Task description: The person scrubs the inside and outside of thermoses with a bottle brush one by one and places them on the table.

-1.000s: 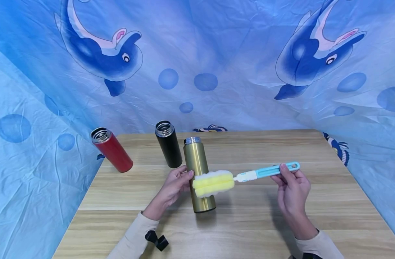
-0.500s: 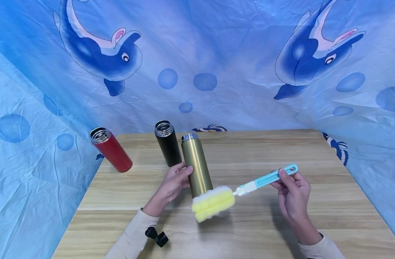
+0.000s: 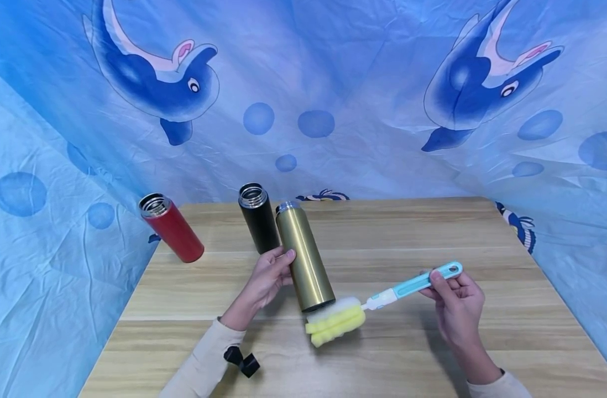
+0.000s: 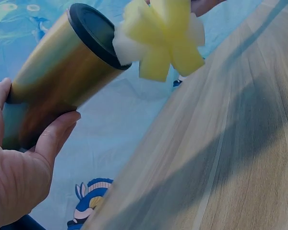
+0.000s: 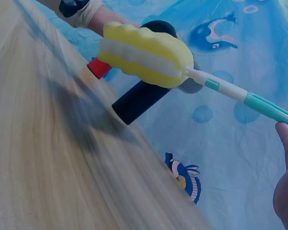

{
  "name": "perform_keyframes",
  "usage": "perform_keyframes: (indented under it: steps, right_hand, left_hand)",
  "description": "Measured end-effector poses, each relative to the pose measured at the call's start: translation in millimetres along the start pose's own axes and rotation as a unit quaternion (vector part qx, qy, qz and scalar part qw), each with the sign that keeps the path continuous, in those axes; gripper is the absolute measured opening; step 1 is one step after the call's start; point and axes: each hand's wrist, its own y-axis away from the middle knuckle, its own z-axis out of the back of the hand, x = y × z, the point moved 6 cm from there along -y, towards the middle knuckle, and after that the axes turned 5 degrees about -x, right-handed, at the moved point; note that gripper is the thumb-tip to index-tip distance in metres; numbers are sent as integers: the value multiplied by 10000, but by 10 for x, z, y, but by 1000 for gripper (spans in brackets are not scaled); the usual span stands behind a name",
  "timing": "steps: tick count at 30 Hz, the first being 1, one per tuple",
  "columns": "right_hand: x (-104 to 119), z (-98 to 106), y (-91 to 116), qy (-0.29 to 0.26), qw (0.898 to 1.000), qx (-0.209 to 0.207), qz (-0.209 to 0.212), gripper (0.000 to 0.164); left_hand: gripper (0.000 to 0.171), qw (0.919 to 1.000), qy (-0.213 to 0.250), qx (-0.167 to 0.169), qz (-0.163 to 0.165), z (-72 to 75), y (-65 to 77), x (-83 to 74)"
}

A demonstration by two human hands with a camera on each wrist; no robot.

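My left hand (image 3: 270, 277) grips a gold thermos bottle (image 3: 305, 258) around its middle, thumb across the front. The bottle leans with its uncapped steel neck up and to the left, and its base hangs over the table. In my right hand (image 3: 460, 315) is a bottle brush (image 3: 413, 285), pinched near the looped end of its turquoise and white handle. The yellow and white sponge head (image 3: 337, 321) is right at the bottle's dark base (image 4: 98, 36), overlapping its edge in the left wrist view. The bottle's mouth faces away in that view.
A black thermos bottle (image 3: 260, 221) without a lid stands just behind the gold one. Further left stands a red, lidless thermos bottle (image 3: 173, 229). The wooden table (image 3: 408, 232) ends at a blue dolphin-print cloth (image 3: 368, 72) behind and at both sides.
The gold bottle has risen and tilted further, its base swinging right. The brush's sponge head has dropped from the bottle's side to its base, and my right hand has moved slightly down.
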Motion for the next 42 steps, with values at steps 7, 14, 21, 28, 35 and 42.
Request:
perform_keyframes:
  steps: [7, 14, 21, 28, 35, 42]
  right_hand:
    - [-6, 64, 21, -469, 9987, 132, -134, 23]
    - [-31, 153, 1, -227, 9989, -290, -273, 24]
    - [7, 211, -46, 50, 9991, -404, 108, 24]
    - [60, 261, -104, -112, 9983, -543, 201, 19]
    - [139, 265, -185, -506, 9962, -640, 289, 14]
    - [235, 253, -254, -529, 9952, -734, 362, 9]
  left_hand:
    - [44, 9999, 45, -19, -123, 3, -11, -2]
    - [49, 9997, -1, 8, -249, -8, 10, -2]
    - [54, 9986, -215, -68, -473, -7, 77, -68]
    - [57, 9946, -566, -464, -732, 123, 171, -178]
    - [61, 9860, -1035, -748, -1071, 295, 306, -352]
    - [57, 9589, -1862, -1355, -1656, 522, 472, -619]
